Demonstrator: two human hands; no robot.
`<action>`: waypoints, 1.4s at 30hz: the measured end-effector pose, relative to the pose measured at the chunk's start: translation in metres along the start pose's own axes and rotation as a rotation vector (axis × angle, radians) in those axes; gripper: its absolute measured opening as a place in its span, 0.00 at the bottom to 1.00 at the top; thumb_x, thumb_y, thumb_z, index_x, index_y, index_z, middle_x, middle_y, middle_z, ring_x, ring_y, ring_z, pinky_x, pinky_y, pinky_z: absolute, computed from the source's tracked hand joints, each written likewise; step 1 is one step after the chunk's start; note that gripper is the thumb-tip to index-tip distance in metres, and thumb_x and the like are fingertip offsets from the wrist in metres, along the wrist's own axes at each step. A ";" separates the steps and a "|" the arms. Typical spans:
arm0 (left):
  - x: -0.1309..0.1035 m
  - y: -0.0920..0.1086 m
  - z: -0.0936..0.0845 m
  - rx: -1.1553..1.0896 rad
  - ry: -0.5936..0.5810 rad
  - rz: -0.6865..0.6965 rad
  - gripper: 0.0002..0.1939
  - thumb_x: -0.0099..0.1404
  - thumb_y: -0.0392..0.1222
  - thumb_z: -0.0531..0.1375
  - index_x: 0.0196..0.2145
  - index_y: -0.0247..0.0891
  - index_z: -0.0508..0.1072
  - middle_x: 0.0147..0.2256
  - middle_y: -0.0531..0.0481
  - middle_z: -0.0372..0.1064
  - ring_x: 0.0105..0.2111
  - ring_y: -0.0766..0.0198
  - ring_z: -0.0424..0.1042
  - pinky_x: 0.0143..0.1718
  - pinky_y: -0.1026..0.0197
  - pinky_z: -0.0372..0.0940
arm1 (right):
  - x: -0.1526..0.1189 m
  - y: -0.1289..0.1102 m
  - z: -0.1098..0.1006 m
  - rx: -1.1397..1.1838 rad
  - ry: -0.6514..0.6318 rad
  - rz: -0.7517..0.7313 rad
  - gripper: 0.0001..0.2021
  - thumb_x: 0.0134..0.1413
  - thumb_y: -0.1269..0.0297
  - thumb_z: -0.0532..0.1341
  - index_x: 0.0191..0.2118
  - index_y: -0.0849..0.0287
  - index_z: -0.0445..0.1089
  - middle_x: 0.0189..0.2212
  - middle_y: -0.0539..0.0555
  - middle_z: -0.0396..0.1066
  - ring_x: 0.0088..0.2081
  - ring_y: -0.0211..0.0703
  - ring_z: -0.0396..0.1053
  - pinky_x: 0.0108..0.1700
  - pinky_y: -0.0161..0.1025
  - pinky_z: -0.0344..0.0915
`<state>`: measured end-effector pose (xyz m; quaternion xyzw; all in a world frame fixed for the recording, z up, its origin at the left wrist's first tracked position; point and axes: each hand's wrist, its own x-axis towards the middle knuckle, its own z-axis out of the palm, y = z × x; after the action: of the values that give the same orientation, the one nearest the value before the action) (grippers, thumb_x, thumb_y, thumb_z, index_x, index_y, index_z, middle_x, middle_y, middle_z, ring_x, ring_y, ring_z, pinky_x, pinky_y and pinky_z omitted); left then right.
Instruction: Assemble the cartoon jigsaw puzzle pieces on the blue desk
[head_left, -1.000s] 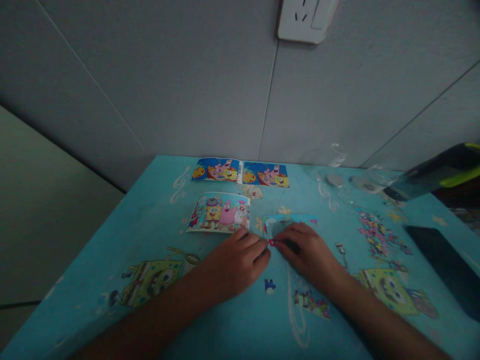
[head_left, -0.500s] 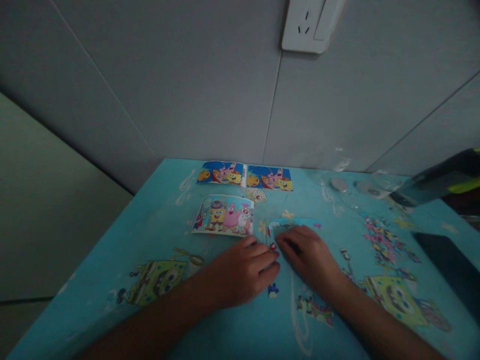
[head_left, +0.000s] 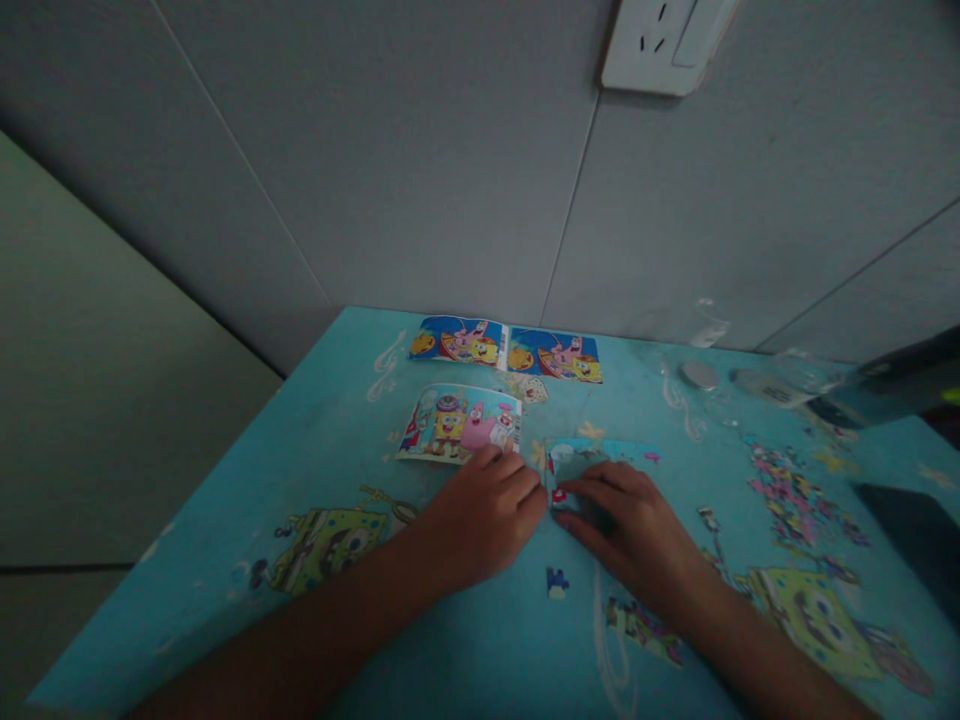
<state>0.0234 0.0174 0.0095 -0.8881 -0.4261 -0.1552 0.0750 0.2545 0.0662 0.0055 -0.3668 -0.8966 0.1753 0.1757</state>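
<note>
My right hand [head_left: 626, 512] is over the partly assembled jigsaw puzzle [head_left: 566, 455], covering much of it. Between its thumb and index fingertips is a small puzzle piece [head_left: 559, 497] with red on it, at the puzzle's left side. My left hand [head_left: 491, 520] rests just left of the puzzle, fingers curled together; whatever they may hold is hidden. Below the hands lies a loose blue and pale yellow puzzle piece [head_left: 556, 583]. A joined strip of puzzle pieces [head_left: 643, 632] sits under my right forearm. A cartoon picture card [head_left: 461, 425] lies beyond my left hand.
Two blue cartoon cards [head_left: 555, 355] lie near the wall. At the right are a heap of loose puzzle pieces [head_left: 802, 490], a dark flat object [head_left: 911, 530], a round silvery lid [head_left: 699, 375] and clear containers. A printed blue cloth [head_left: 247, 640] covers the table.
The view has shifted, so the scene sits slightly further right. My right thumb and index have spread a little around the red piece; my left fingers have drawn together beside the puzzle's left edge.
</note>
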 end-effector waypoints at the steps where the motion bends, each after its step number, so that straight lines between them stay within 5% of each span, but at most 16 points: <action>1: 0.000 0.000 0.000 0.002 -0.006 0.001 0.07 0.74 0.37 0.55 0.40 0.37 0.72 0.36 0.49 0.70 0.41 0.55 0.68 0.43 0.51 0.59 | 0.000 0.000 0.000 0.008 0.003 0.002 0.10 0.61 0.60 0.67 0.47 0.51 0.77 0.42 0.56 0.74 0.44 0.51 0.72 0.48 0.51 0.69; 27: 0.002 0.003 -0.001 0.051 -0.008 0.012 0.08 0.74 0.37 0.55 0.40 0.36 0.74 0.36 0.47 0.70 0.42 0.55 0.68 0.47 0.49 0.62 | 0.006 0.006 0.006 0.018 0.054 0.043 0.07 0.62 0.60 0.65 0.45 0.50 0.73 0.40 0.53 0.75 0.43 0.52 0.72 0.47 0.49 0.66; 33: 0.003 0.010 -0.012 0.126 0.059 -0.278 0.09 0.74 0.37 0.53 0.45 0.35 0.73 0.46 0.43 0.71 0.55 0.48 0.66 0.61 0.35 0.55 | 0.005 0.014 0.010 0.031 0.059 0.030 0.09 0.62 0.57 0.65 0.47 0.49 0.73 0.41 0.52 0.76 0.44 0.52 0.72 0.48 0.50 0.67; 37: 0.002 0.013 -0.008 0.112 0.000 -0.452 0.12 0.73 0.38 0.54 0.51 0.33 0.72 0.50 0.38 0.70 0.58 0.46 0.63 0.61 0.38 0.58 | 0.004 0.014 0.009 0.027 0.050 0.037 0.10 0.63 0.55 0.64 0.47 0.50 0.72 0.41 0.53 0.75 0.42 0.51 0.72 0.47 0.50 0.68; 42: -0.001 0.015 -0.001 0.092 -0.075 -0.490 0.15 0.73 0.37 0.54 0.54 0.32 0.70 0.51 0.37 0.69 0.57 0.48 0.64 0.59 0.42 0.62 | 0.005 0.014 0.008 0.019 0.060 0.024 0.11 0.63 0.54 0.64 0.47 0.51 0.72 0.41 0.55 0.75 0.42 0.52 0.72 0.46 0.51 0.68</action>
<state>0.0340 0.0074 0.0096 -0.7590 -0.6379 -0.1159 0.0597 0.2559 0.0774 -0.0071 -0.3811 -0.8846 0.1751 0.2039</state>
